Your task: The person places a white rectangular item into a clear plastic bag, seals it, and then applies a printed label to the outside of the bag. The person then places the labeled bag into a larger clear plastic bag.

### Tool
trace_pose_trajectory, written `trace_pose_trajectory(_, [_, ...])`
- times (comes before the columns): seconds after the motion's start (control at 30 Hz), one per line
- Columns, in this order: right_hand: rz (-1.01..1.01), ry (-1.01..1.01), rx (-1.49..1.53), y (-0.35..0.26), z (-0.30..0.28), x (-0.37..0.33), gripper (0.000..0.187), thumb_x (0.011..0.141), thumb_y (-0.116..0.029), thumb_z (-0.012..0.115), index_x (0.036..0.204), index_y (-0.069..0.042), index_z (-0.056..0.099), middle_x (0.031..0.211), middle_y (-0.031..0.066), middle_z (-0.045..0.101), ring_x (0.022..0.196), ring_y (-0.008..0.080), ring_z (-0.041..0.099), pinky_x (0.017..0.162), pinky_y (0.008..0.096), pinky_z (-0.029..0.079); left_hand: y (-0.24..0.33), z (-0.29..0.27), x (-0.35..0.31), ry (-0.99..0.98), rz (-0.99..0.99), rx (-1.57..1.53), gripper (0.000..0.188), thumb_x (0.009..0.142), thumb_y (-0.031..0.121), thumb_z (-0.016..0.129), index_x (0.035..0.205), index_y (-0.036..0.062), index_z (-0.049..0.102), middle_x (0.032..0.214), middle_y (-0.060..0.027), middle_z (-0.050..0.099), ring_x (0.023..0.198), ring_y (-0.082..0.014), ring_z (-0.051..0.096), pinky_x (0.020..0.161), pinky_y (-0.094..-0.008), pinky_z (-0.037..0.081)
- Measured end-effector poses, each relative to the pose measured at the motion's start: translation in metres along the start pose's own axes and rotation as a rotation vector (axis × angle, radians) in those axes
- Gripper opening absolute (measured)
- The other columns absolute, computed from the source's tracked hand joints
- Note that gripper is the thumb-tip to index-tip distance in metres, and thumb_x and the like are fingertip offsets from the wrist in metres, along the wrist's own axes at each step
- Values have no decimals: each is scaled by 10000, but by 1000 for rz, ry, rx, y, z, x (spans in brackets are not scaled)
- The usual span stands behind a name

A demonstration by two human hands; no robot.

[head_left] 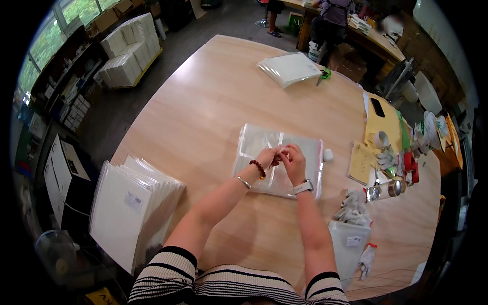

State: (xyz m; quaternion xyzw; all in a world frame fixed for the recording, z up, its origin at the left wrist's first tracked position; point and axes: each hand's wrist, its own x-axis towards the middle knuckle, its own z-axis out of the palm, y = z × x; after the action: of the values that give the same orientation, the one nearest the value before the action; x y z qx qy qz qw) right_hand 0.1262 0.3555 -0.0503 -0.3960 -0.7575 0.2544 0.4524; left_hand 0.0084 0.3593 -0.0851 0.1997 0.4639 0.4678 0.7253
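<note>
Both hands meet above a flat stack of clear plastic bags [256,140] in the middle of the table. My left hand [269,157], with a dark red bead bracelet and a metal bangle at its wrist, has its fingers pinched together. Close against it, my right hand [295,162] is also pinching, with a pale watch [303,187] on the wrist. Between the fingertips is something small and whitish, too small to name. A small white roll-like object [328,154] lies just right of the bags.
Wrapped white panels [122,203] are stacked at the left edge, and another wrapped stack [290,68] lies at the far side beside green-handled scissors [325,74]. To the right are gloves [352,208], a tape roll [379,139], a phone [377,107] and a notepad [360,162].
</note>
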Motion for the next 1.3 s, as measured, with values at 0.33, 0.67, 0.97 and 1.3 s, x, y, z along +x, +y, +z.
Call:
trace_pose_trajectory(0.33, [441,-61,390,30,10,-2,100,716,-74,597,768,7,567,660,16,551,554,63,474,476,188,379,-13,-11,0,75,195,273,385,829,366,431,808,12,579,727,-23,562,659,-92,505,572,-217,388])
trace_pose_trajectory(0.67, [140,-127,-385,77,-5,14,90,663,-117,586,678,-28,579,686,126,546,673,280,526,603,353,423,-28,-19,-33,313,366,1196,316,739,314,562,704,0,578,630,-149,563,577,-263,532,557,-339,418])
trace_pose_trajectory(0.97, [147,-95,-453,74,17,21,100,658,-100,576,648,-27,510,646,144,538,613,304,526,549,373,416,-34,-14,-10,250,205,1363,170,687,160,543,754,16,604,786,-174,581,752,-296,562,679,-354,446])
trace_pose_trajectory(1.3, [172,-135,-549,83,29,24,25,669,-70,543,677,-47,538,678,147,549,613,300,530,547,392,418,-39,-20,1,159,163,982,243,670,209,559,765,-13,585,752,-186,584,721,-314,564,657,-345,443])
